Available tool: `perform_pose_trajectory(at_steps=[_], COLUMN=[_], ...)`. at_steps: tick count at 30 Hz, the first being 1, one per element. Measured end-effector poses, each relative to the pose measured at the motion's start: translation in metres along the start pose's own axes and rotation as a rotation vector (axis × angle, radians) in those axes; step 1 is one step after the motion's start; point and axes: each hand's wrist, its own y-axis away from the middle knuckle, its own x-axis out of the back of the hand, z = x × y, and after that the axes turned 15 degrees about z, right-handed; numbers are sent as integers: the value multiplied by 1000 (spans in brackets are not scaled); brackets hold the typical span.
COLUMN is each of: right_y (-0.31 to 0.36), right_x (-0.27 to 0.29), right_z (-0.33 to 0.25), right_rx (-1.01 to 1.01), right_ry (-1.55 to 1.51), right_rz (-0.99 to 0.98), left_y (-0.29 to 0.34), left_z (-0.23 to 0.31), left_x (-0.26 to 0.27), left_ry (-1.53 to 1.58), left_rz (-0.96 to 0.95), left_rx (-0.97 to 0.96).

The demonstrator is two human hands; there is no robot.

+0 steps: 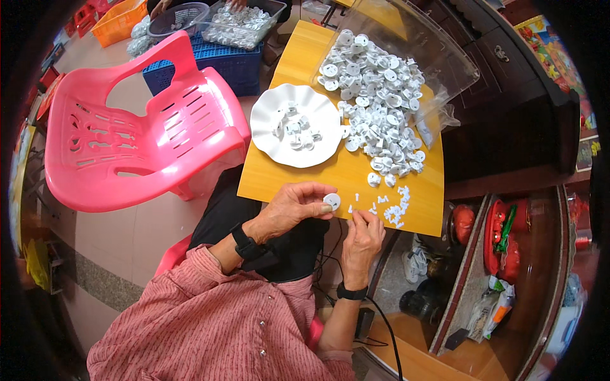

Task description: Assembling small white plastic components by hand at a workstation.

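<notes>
Pinches a round white disc [332, 202] in left fingers [311, 189], at five o'clock from the wavy white plate [262, 113]. Holds right fingers [368, 220] close together at four o'clock from the disc, near small white pegs [395, 213]; cannot tell if gripping one.

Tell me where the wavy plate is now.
In the head view, the plate sits on the table's left side, beyond the left hand, between the pink chair and the heap of white parts.

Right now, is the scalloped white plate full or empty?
Neither: the plate is partly filled. White plastic parts cluster around its middle, with bare surface showing between them and the wavy rim.
</notes>
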Motion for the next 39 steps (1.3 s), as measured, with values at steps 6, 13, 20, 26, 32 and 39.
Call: perform_pose_trajectory(at_steps=[6,13,20,26,32,39], right_y=[-2,-8,-13,-20,-24,-23], right_x=[2,2,0,12,15,13], right_z=[1,-1,-16,-42,-64,-67], right_rx=[-26,-159,-513,-606,-307,-340], right_ry=[-61,-102,-326,-510,-522,-469], right_rz=[6,-67,-20,6,78,98], left_y=[0,0,3,3,1,1], left_z=[0,-1,6,5,1,-1], left_x=[0,1,2,6,10,12], left_ry=[12,24,41,106,144,73], left_rz=[3,-3,-14,-45,-75,-88], left_rx=[2,-10,22,32,18,-5])
